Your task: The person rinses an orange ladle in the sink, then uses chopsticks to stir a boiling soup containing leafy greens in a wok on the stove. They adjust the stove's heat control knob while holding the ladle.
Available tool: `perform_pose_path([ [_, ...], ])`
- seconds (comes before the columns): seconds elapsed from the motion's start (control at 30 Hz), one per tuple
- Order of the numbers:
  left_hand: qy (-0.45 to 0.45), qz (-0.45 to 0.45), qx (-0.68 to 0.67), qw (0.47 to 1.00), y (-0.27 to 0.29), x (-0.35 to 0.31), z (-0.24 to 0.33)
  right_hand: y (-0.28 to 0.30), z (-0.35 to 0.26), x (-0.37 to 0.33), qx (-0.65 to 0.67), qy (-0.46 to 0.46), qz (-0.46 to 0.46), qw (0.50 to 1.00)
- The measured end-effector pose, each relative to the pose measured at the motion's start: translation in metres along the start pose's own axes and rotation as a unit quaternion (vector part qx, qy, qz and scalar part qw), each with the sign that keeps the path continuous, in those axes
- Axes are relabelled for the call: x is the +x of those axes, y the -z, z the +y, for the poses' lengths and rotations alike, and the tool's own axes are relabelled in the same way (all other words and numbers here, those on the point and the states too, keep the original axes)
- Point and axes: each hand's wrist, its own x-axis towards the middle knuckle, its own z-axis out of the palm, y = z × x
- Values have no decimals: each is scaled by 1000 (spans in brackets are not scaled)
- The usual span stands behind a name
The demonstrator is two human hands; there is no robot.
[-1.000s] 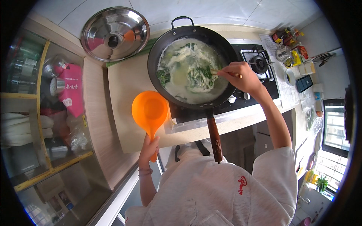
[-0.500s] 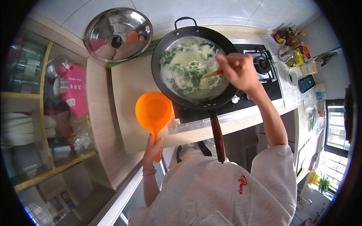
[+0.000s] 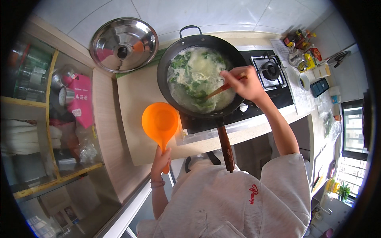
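Observation:
A dark wok [image 3: 163, 75] with a wooden handle stands on the stove, holding pale, cloudy soup with green leaves [image 3: 180, 63] in it. My right hand [image 3: 246, 84] is closed round a pair of wooden chopsticks [image 3: 218, 91], whose tips dip among the leaves near the lower middle of the wok. Left of the wok handle, my left hand [image 3: 160, 158] grips the handle of an orange ladle [image 3: 160, 120]. The ladle's bowl is over the countertop, just beside the wok's lower left rim, and looks empty.
A shiny steel lid [image 3: 123, 45] with a black knob leans at the back left. A second burner [image 3: 271, 70] lies right of the wok. Further right are bottles and packets [image 3: 299, 39], a small bowl [image 3: 304, 81] and a dark tray [image 3: 320, 88]. A glass-fronted cabinet [image 3: 51, 119] is at the left.
The chopsticks' tips have moved left and down through the soup, shifting the leaves and froth. My right hand has moved slightly left and down. The left hand still holds the ladle.

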Motion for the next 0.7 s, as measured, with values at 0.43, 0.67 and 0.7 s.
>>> perform_pose_path([
  [0.43,3,1,8,1000,-1,2,-4,-53,70,2,84,-126,166,974],
  [0.67,4,23,16,1000,-4,3,-10,-74,87,26,181,-322,247,896],
  [0.7,5,28,17,999,-5,3,-11,-76,87,28,203,-332,250,887],
])
